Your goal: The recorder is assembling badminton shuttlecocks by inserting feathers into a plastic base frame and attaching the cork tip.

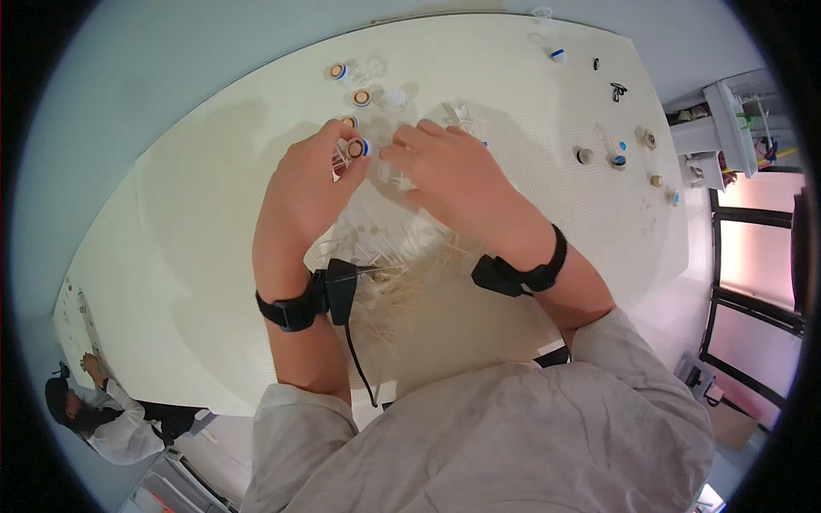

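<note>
My left hand (301,192) is closed around a small clear plastic piece topped by a round cap (358,148) with a brown disc and a blue rim. Close to it, my right hand (451,175) has its fingers bent over a clear plastic piece (395,178), whose exact shape is hard to make out. Below both hands lies a loose heap of thin clear and straw-coloured sticks (385,278). Just beyond the hands are similar round caps with brown centres, one (362,97) standing apart and another (350,122) touching my left fingers' outline.
Farther off is another brown-centred cap (339,71). Several small caps, one of them dark-topped (584,156), lie at the right, with black clips (618,91) behind. The white table (188,282) curves leftward to a co-worker (103,419). A black cable (355,359) hangs from my left wrist strap.
</note>
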